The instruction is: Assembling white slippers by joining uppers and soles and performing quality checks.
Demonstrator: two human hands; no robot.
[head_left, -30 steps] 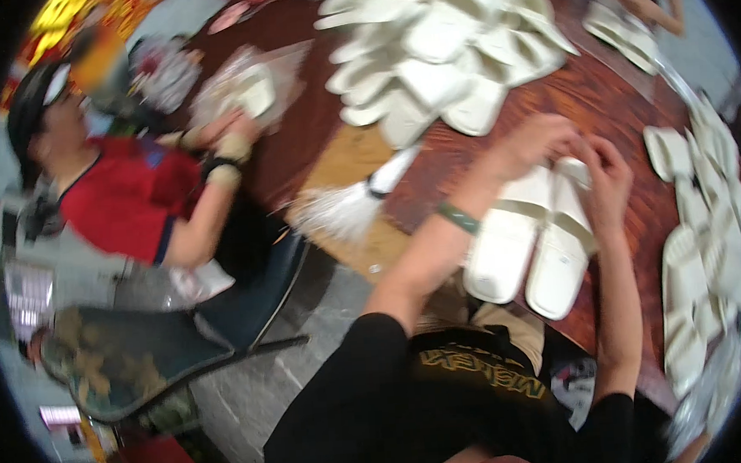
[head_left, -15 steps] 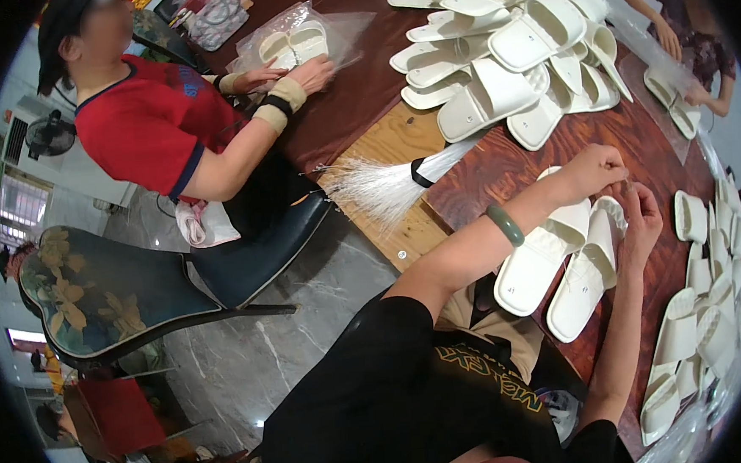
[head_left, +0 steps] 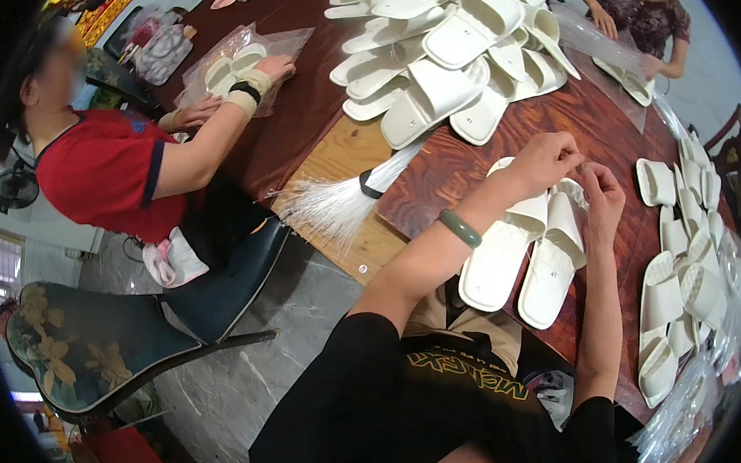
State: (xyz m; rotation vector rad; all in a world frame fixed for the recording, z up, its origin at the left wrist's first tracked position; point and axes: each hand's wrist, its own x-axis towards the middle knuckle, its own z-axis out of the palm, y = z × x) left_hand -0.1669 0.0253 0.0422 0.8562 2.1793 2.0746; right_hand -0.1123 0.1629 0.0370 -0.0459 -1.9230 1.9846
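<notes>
White slippers [head_left: 501, 253] lie paired on the desk [head_left: 606, 124], partly under your left hand [head_left: 546, 160], beside your right hand [head_left: 604, 204]; both pinch closed, anything held indiscernible.

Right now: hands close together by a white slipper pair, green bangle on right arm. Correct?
Wrong arm: head view shows the green bangle on the left arm. Left hand and right hand are close together by the white slipper pair, as stated.
</notes>
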